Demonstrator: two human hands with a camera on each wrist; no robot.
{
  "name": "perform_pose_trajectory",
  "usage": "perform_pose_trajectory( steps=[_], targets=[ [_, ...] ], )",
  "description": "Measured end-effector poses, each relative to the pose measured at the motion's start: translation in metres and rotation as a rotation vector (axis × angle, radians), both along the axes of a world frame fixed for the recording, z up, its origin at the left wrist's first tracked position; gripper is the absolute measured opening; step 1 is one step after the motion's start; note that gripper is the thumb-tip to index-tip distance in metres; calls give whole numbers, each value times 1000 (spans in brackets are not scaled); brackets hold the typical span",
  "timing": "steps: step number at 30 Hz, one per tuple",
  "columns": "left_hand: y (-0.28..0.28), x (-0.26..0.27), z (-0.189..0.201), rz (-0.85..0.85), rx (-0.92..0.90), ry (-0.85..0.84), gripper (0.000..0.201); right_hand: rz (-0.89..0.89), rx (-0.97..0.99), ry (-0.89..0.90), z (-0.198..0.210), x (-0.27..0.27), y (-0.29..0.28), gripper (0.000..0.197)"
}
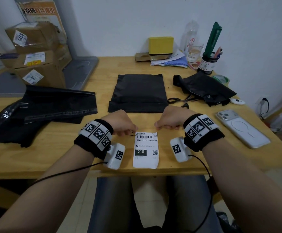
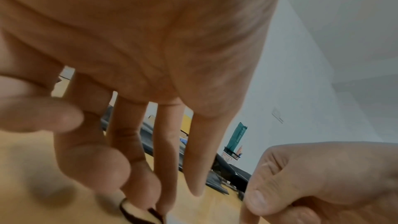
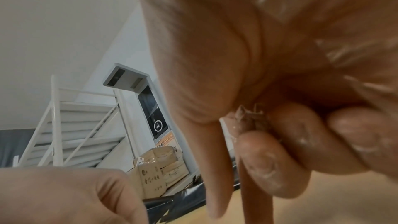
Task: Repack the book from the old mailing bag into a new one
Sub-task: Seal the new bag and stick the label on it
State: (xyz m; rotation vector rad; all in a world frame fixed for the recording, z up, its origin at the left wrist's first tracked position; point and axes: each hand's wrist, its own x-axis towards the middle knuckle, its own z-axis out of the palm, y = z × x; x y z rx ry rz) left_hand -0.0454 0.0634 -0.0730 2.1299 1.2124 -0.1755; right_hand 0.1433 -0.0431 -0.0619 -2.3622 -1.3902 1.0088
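A sealed black mailing bag (image 1: 138, 93) lies flat mid-table. The torn old black bag (image 1: 204, 88) is crumpled at the right. A white shipping label (image 1: 146, 148) lies near the front edge, printed side up. My left hand (image 1: 120, 123) is at its top left corner. The fingers (image 2: 146, 192) point down fairly straight, tips on the table by a thin black sliver (image 2: 137, 214). My right hand (image 1: 170, 121) is at the top right corner. Its thumb and curled fingers pinch a small crumpled paper scrap (image 3: 247, 120). No book is visible.
A stack of spare black bags (image 1: 49, 105) covers the left of the table (image 1: 179, 158). Scissors (image 1: 179, 100), a phone (image 1: 242, 128) and a tape roll (image 1: 221, 79) lie right. A yellow box (image 1: 161, 45) and pen holder (image 1: 207, 63) stand at the back. Cardboard boxes (image 1: 35, 52) are stacked left.
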Motion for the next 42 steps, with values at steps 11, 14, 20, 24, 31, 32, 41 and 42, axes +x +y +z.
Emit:
perform_pose_trajectory(
  steps=[11, 14, 20, 24, 31, 32, 41, 42],
  targets=[
    [-2, -3, -4, 26, -52, -41, 25, 51, -83, -30, -2, -11, -4, 31],
    [-2, -1, -3, 34, -55, -33, 27, 27, -60, -13, -3, -13, -3, 27],
    [9, -10, -2, 83, -25, -15, 29, 30, -27, 127, 1, -13, -3, 33],
    [12, -16, -2, 96, -5, 5, 27, 28, -2, 185, 8, -15, -4, 39],
    [12, -20, -3, 112, -6, -27, 26, 65, 20, 203, 19, -24, -6, 41],
    [12, -21, -3, 112, -6, -41, 26, 72, 25, 200, 21, -25, -6, 42],
    [11, -27, 13, 125, 61, -347, 21, 110, 79, 148, 35, -30, -14, 23],
    [10, -27, 16, 126, 51, -384, 24, 113, 87, 149, 36, -30, -15, 21]
  ],
)
